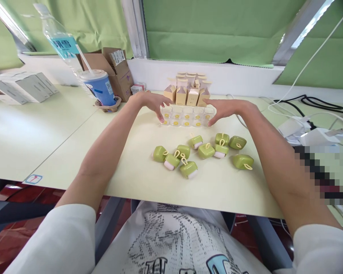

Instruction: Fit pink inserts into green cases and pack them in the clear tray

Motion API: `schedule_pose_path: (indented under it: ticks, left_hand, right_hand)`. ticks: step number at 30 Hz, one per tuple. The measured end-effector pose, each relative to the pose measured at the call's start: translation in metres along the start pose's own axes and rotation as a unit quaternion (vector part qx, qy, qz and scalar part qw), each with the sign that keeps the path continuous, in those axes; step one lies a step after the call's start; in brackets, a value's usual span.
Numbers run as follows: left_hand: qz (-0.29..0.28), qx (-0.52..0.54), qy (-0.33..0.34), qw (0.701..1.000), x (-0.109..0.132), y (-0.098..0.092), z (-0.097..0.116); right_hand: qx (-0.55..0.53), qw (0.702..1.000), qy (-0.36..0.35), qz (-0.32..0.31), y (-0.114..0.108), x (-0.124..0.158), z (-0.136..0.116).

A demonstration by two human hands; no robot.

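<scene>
Two rows of clear plastic cups (187,116) with yellow marks stand at the middle back of the table. At their left end is my left hand (155,105), thumb and fingers apart. My right hand (223,110) is at their right end, also spread, its thumb and fingers around the corner. Whether either palm presses on the cups is hard to tell. Just behind stand several small open beige boxes (193,96). Nearer to me lie several green cases (206,151) with yellow loops, some showing a pale pink part.
At the back left are a blue cup (100,88) with a straw in a cardboard holder, a tall plastic bottle (63,45), an open brown carton (120,74) and white boxes (31,86). White chargers (317,136) and cables lie on the right.
</scene>
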State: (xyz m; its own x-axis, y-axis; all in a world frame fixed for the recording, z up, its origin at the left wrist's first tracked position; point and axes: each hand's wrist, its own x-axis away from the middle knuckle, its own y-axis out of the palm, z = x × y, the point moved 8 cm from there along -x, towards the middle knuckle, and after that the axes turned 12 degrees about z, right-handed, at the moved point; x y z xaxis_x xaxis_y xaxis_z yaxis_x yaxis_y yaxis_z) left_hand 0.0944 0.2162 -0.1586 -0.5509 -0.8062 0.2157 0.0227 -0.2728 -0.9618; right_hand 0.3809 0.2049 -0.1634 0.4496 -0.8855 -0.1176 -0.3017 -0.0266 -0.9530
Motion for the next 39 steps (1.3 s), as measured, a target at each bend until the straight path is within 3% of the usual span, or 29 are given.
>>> schedule_pose_path:
  ticks: [3, 6, 14, 28, 35, 39]
  left_hand:
    - [0.012, 0.01, -0.007, 1.0, 0.0, -0.002, -0.001]
    - [0.027, 0.028, -0.012, 0.999, 0.0, -0.005, -0.001]
    - [0.031, 0.03, -0.012, 0.999, 0.003, -0.007, 0.006]
    - [0.005, 0.028, -0.012, 1.0, -0.005, 0.01, 0.012]
    - [0.03, 0.017, 0.022, 0.999, -0.009, 0.007, 0.023]
    - [0.029, 0.002, 0.013, 0.999, -0.015, 0.011, 0.021]
  right_hand:
    - [0.006, 0.997, 0.067, -0.046, 0.002, 0.007, 0.016]
    - [-0.01, 0.994, 0.092, -0.064, 0.004, 0.011, 0.017]
    - [-0.013, 0.996, 0.076, -0.053, 0.007, 0.008, 0.01]
    - [-0.008, 0.995, 0.076, -0.057, 0.005, 0.009, 0.01]
    - [-0.027, 0.997, 0.051, -0.048, 0.01, 0.007, -0.011]
    - [-0.071, 0.992, 0.065, -0.087, 0.022, 0.009, -0.024]
